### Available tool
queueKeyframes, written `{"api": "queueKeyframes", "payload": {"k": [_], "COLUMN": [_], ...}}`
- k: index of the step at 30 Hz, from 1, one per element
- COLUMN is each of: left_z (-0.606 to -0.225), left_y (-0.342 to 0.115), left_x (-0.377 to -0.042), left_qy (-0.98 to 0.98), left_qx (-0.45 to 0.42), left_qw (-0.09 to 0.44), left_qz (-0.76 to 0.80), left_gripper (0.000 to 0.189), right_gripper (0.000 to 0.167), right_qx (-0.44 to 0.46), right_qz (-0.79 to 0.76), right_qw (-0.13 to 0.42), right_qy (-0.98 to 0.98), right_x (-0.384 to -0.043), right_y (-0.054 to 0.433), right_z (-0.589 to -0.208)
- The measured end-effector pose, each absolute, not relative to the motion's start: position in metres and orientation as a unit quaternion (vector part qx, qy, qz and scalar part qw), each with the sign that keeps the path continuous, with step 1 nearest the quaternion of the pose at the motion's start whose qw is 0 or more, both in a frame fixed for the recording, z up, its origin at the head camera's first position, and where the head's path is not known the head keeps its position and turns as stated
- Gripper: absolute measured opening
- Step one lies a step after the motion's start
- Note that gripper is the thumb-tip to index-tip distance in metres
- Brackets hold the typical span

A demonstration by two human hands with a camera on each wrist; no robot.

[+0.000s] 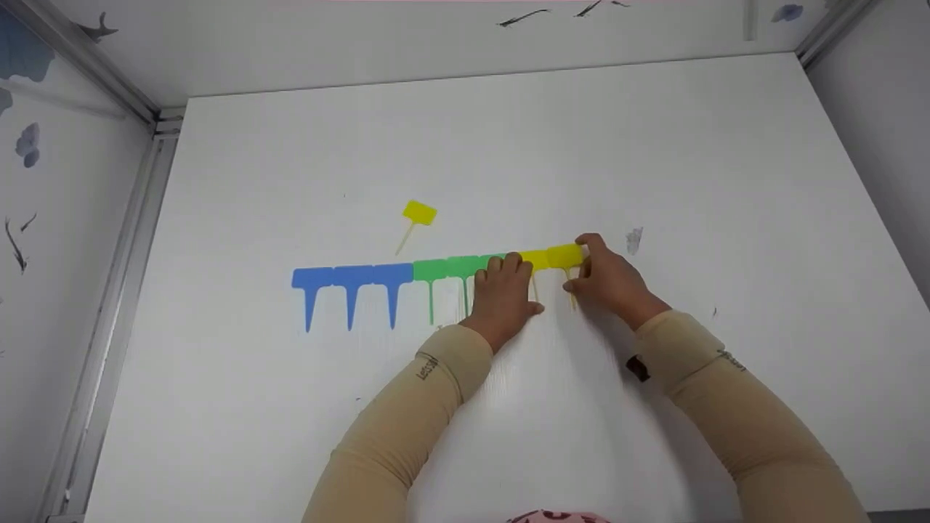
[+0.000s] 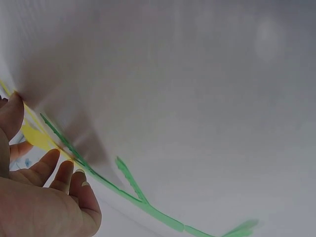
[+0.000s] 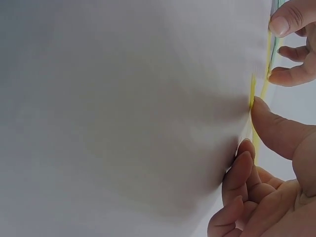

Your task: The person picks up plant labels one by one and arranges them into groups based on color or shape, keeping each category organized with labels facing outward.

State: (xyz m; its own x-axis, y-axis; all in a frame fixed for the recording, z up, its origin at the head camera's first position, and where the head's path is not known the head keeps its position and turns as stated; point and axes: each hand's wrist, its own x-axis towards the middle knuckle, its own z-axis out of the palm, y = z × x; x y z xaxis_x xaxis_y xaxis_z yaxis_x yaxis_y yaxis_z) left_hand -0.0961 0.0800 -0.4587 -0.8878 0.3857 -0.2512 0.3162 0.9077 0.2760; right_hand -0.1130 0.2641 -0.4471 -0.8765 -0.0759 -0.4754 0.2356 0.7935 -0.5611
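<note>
T-shaped plastic plant labels lie side by side in a row: blue plant labels (image 1: 353, 275) at the left, green plant labels (image 1: 447, 269) in the middle, yellow plant labels (image 1: 534, 258) at the right. My left hand (image 1: 503, 298) presses its fingertips on the row where green meets yellow, partly covering both; its thumb is spread to the right, near a yellow stem. At the right end my right hand (image 1: 614, 280) holds the last yellow plant label (image 1: 565, 256), thumb at the stem, index finger at the upper corner. The right wrist view shows that thumb (image 3: 276, 123) against the yellow strip.
A loose yellow plant label (image 1: 420, 212) lies tilted behind the row, its stem pointing down-left. Everything lies on a white table (image 1: 254, 421), with white panels (image 1: 436, 43) behind and at both sides. A grey smudge (image 1: 634, 240) marks the surface right of the row.
</note>
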Motion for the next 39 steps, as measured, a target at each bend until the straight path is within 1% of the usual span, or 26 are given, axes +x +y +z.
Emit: {"api": "queueKeyframes", "payload": {"k": [10, 22, 39], "left_z": [-0.4571, -0.455, -0.4549], "left_y": [0.0793, 0.079, 0.0803], "left_x": [-0.0949, -0.0939, -0.0947], "left_qy": [0.964, 0.967, 0.965], "left_qx": [0.177, 0.188, 0.181], "left_qw": [0.152, 0.141, 0.153], "left_qz": [0.128, 0.102, 0.114], "left_gripper": [0.063, 0.063, 0.061], "right_gripper": [0.071, 0.073, 0.072], "right_qx": [0.039, 0.034, 0.035], "right_qz": [-0.309, -0.31, -0.313], "right_qw": [0.251, 0.257, 0.258], "right_qy": [0.916, 0.915, 0.913], "right_x": [-0.1152, -0.1173, -0.1179], "right_y": [0.2647, 0.2646, 0.264], "right_z": [-0.4472, -0.4475, -0.4473]}}
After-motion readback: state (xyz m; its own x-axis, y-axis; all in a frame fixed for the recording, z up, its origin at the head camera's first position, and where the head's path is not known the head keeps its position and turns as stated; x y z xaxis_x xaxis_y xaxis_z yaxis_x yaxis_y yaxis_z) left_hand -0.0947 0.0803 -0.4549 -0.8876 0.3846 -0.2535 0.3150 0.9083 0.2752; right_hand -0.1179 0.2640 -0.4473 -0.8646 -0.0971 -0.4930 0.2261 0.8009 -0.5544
